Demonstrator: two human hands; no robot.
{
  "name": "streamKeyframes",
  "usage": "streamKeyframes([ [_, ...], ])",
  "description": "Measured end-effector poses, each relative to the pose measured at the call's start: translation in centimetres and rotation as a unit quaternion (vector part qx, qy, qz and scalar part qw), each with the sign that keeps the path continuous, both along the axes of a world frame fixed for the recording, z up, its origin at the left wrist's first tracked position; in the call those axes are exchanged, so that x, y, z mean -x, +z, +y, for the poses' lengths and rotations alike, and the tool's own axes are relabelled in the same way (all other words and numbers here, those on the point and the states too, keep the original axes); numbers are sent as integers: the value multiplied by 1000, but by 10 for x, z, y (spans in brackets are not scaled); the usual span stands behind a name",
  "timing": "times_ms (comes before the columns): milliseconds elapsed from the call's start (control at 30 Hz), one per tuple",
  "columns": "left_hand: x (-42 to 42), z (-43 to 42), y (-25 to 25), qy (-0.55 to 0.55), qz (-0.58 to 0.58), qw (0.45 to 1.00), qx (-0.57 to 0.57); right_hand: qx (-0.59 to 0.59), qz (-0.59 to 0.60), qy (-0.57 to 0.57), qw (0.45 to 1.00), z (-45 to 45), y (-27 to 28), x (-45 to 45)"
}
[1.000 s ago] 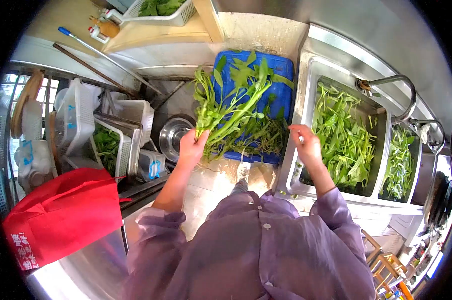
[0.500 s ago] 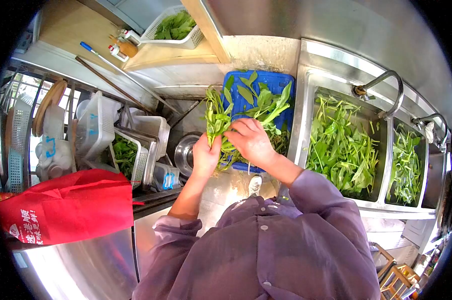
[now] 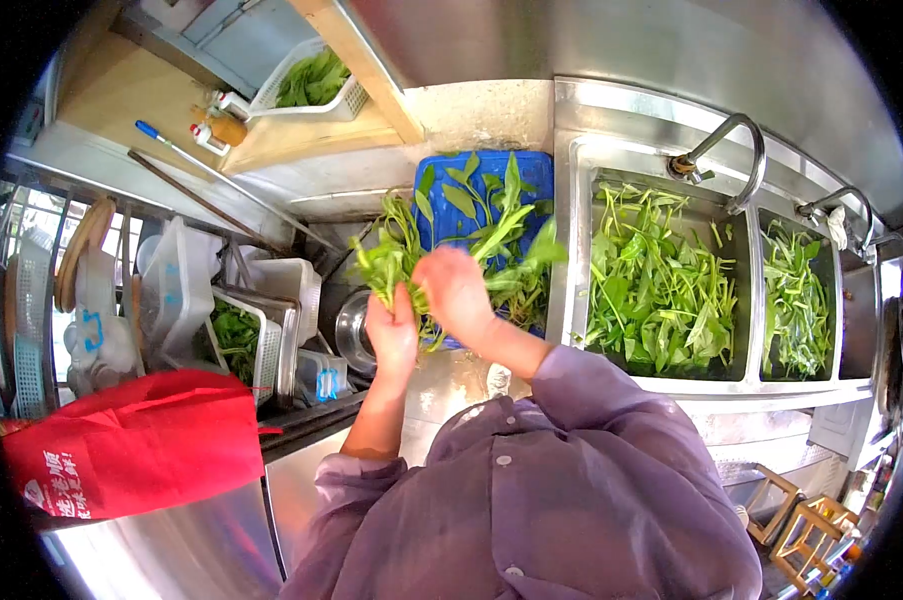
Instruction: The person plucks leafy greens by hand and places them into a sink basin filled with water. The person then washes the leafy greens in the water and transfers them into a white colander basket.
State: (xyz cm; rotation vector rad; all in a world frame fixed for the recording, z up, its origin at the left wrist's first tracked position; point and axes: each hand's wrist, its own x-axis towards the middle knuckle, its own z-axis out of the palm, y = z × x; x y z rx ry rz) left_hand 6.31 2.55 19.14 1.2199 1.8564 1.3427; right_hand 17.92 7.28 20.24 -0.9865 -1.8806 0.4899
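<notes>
Greens (image 3: 661, 290) in 2 sink basins (image 3: 754, 300), right of crate (image 3: 537, 172).

- Bright overall; white daylight burns through the barred opening (image 3: 37, 220) at far left.
- Strong glare washes the steel panel (image 3: 121, 562) at near left, and a pale sunlit patch lights the floor (image 3: 429, 385).
- Softer reflections streak the steel wall (image 3: 501, 40) on the far side.
- Dark shadow lies among the racked baskets (image 3: 176, 260).
- Motion blur smears the right hand (image 3: 453, 287) and nearby greens (image 3: 379, 270); the left hand (image 3: 391, 332) is crisper.
- Fisheye curvature bends the edges, within a black, rounded border.
</notes>
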Motion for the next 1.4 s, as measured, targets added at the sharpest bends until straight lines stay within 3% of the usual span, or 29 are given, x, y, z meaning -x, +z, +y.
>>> streamKeyframes([
  [33, -3, -1, -10, -6, 12, 999, -33, -50, 49, -82, 994, 14, 0, -7],
  [67, -3, -4, -19, -12, 24, 998, -65, 134, 142, -128, 972, 28, -3, -23],
  [133, -4, -10, -10, 5, -29, 999, -40, 94, 189, -237, 948, 55, 12, -78],
  [167, -5, -14, 5, 27, -141, 989, 14, -3, 132, -262, 956, 63, 22, -113],
  [200, -4, -17, 12, 51, -254, 964, 65, 18, 129, -297, 946, 60, 36, -139],
  [300, 7, -19, 15, 49, -331, 934, 129, 2, -121, -367, 922, 64, 10, -223],
  [333, 9, -19, 16, 43, -351, 919, 175, 4, -222, -356, 908, 62, -8, -245],
  [400, 12, -18, 7, 24, -357, 912, 203, -43, -310, -326, 892, 51, -45, -258],
  [467, 13, -20, -7, -14, -385, 891, 241, -24, -261, -196, 945, 34, -40, -220],
  [500, 7, -20, -4, -10, -385, 892, 236, -28, -328, -160, 930, 23, -47, -190],
  [533, 3, -19, -1, -13, -381, 893, 240, -76, -198, -51, 976, 10, -28, -158],
  [600, -6, -16, 3, -11, -389, 890, 239, -134, -126, 6, 983, -7, -33, -92],
  [633, -12, -16, 9, -25, -367, 901, 229, -111, -140, 44, 983, -17, -14, -71],
  [700, -17, -18, 12, -18, -378, 902, 206, -170, -111, 67, 977, -19, -24, -40],
  [833, -15, -25, 12, -4, -407, 900, 157, -152, -95, 56, 982, -29, -25, -32],
  [933, -19, -32, 14, 5, -403, 904, 143, -88, -72, 76, 991, -34, -32, -25],
  [1033, -19, -36, 17, 9, -402, 904, 147, 170, 83, 80, 979, -43, -28, -16],
  [1133, -20, -41, 23, -16, -402, 907, 126, 245, 171, 4, 954, -25, -32, -23],
  [1233, 1, -49, 36, -62, -368, 923, 96, 229, 203, -100, 947, 22, -29, -91],
  [1333, 23, -54, 47, -119, -416, 899, 65, 206, 205, -109, 951, 33, -15, -149],
  [1400, 30, -54, 61, -135, -425, 893, 61, 177, 107, -175, 963, 32, 1, -186],
])
